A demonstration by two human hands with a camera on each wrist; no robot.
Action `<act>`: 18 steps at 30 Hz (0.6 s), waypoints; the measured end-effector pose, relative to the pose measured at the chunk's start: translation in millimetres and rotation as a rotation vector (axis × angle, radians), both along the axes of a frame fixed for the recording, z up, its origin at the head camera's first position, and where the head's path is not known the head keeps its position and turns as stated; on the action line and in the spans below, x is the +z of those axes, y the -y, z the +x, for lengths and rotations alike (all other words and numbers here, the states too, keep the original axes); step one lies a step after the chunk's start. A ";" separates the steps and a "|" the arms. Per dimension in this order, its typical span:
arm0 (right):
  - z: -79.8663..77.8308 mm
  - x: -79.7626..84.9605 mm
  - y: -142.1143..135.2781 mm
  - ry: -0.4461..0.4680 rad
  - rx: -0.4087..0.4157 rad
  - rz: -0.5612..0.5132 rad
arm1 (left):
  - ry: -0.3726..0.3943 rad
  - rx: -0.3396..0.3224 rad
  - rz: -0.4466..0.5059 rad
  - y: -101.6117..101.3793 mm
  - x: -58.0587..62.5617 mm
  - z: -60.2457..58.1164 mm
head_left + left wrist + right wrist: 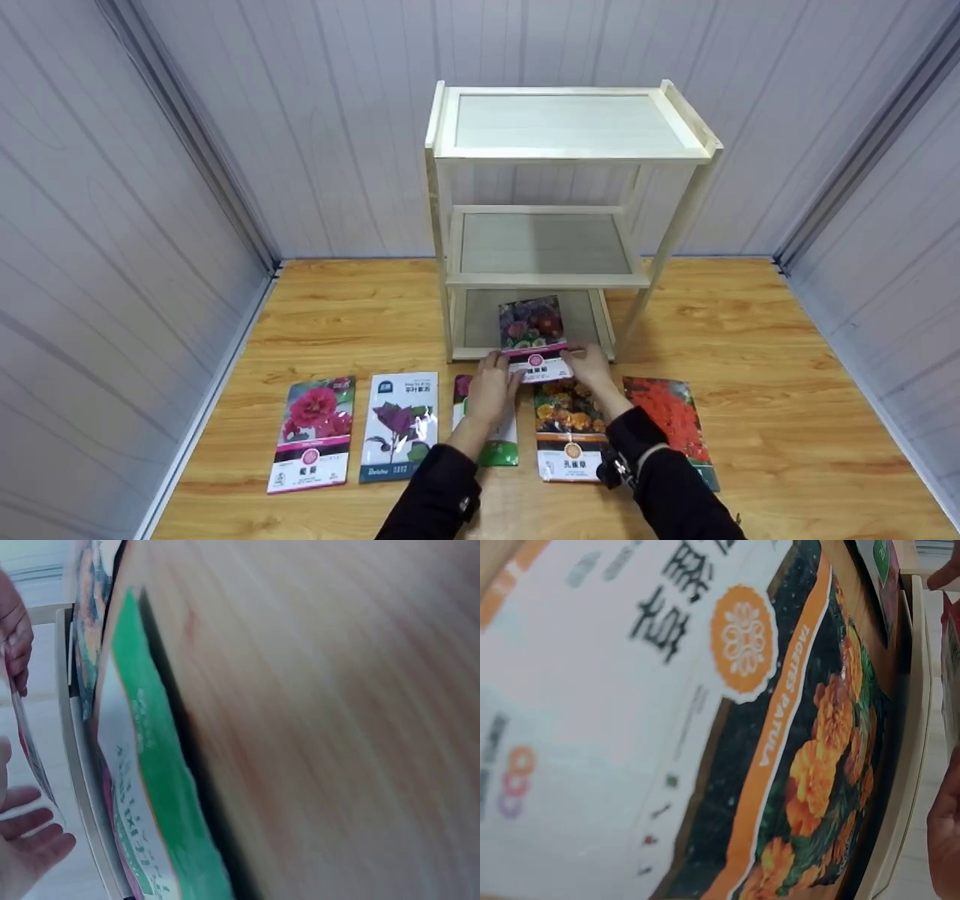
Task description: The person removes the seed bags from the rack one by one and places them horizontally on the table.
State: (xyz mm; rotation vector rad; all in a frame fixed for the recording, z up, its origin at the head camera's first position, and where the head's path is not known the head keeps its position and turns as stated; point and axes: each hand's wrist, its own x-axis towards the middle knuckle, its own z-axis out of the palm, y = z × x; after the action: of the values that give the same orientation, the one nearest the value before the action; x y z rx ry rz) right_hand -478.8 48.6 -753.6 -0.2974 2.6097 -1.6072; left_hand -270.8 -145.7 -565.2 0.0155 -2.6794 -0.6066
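In the head view my right hand [590,366] pinches the lower right edge of a seed packet [531,324] with mixed dark and pink flowers and a white lower band. My left hand [489,394] is at its lower left edge, thumb over the white band. The left wrist view shows the left fingers [34,829] straight and spread against the packet, seen edge-on. The packet overlaps the bottom shelf [480,319] and its front rail. Below the hands lie a green-and-white packet [498,435] and an orange marigold packet [571,420], each partly covered.
A pale three-tier wooden rack [570,154] stands against the back wall, its middle shelf [544,244] low over the bottom one. More seed packets lie in the row: a pink-flowered one [315,431], a purple-flowered one [399,424] and a red-flowered one [667,416].
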 end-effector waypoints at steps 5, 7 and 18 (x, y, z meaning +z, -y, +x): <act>-2.7 -10.5 -8.0 0.010 0.013 -0.040 | 0.062 0.065 0.382 0.3 7.3 -1.1; 26.8 32.2 -5.4 0.003 0.036 -0.067 | 0.065 0.073 0.538 0.2 10.5 -1.2; 139.0 187.4 -0.4 -0.132 0.205 -0.253 | 0.034 0.145 0.834 -7.0 16.4 6.9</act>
State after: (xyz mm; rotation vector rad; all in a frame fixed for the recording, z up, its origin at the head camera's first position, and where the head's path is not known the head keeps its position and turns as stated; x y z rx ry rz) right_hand -339.7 49.0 -566.2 -0.6826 2.3656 -1.8990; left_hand -263.9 -138.7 -548.8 0.4393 -2.2293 -1.6151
